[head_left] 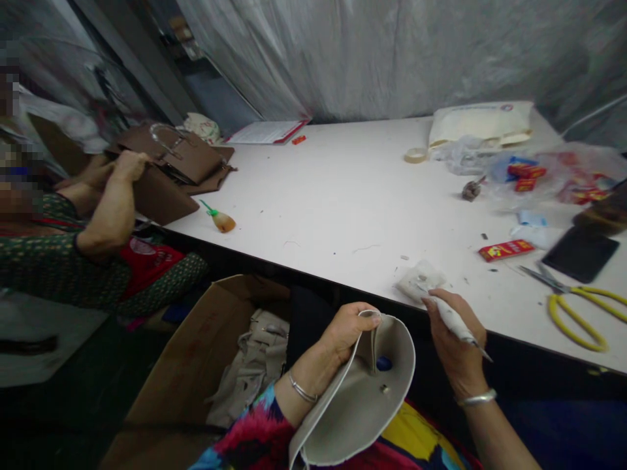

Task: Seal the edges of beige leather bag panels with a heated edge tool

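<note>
My left hand [349, 329] pinches the upper edge of a cream handbag [343, 418], held tilted over my lap with its mouth toward me. Inside it show a small metal stud and a round blue spot. My right hand [458, 339] is closed around a slim white-handled tool [450, 320] with a pointed metal tip directed down and right; its exact kind is unclear. Just beyond those fingers, a small crumpled clear plastic bag [418, 281] lies at the table's front edge. The right hand is apart from the handbag.
Yellow-handled scissors [578, 303], a dark phone [582, 253] and a red box [507, 250] lie right on the white table [333, 196]. A tape roll [416, 155] sits farther back. Left, a co-worker handles a brown handbag [181, 156] near a glue bottle [221, 219]. A cardboard box [181, 365] holds cream pieces.
</note>
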A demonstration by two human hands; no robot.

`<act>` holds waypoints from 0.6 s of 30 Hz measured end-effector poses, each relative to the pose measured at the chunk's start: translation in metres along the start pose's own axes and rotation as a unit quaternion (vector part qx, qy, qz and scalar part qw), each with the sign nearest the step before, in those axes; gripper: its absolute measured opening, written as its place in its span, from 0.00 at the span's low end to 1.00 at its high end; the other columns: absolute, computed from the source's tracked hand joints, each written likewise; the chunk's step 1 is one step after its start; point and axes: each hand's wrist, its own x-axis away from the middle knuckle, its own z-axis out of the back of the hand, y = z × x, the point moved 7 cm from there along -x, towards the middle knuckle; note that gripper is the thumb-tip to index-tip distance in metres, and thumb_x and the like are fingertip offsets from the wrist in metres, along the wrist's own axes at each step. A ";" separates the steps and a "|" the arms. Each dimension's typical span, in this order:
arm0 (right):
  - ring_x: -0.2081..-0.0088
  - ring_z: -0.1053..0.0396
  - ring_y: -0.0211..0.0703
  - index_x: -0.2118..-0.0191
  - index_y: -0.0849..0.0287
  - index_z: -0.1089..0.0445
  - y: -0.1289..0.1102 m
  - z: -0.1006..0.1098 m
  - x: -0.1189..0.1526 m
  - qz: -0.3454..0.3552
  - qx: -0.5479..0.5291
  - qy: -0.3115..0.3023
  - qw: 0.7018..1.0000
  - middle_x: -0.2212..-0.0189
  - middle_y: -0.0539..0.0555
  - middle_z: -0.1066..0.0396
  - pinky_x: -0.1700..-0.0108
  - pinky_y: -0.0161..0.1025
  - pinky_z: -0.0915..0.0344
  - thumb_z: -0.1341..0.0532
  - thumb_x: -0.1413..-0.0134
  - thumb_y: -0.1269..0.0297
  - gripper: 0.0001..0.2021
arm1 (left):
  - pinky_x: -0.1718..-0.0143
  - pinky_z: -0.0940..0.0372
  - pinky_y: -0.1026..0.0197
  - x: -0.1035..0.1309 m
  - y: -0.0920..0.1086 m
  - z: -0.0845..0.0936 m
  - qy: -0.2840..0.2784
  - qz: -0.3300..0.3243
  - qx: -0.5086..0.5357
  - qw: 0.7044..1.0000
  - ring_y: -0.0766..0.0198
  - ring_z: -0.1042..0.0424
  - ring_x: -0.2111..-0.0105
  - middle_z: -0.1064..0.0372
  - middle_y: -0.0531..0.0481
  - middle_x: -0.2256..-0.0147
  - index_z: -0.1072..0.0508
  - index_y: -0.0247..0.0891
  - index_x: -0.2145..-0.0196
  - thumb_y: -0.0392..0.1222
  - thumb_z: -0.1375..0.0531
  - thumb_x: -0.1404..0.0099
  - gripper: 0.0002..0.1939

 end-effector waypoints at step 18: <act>0.72 0.34 0.41 0.67 0.59 0.26 0.004 -0.026 0.003 -0.273 -0.291 -0.212 0.892 0.75 0.51 0.31 0.70 0.36 0.35 0.34 0.39 0.41 0.22 | 0.66 0.39 0.61 0.014 0.009 -0.015 -0.077 0.025 -0.022 0.996 0.67 0.32 0.73 0.28 0.51 0.71 0.22 0.31 0.69 0.45 0.24 0.61 0.22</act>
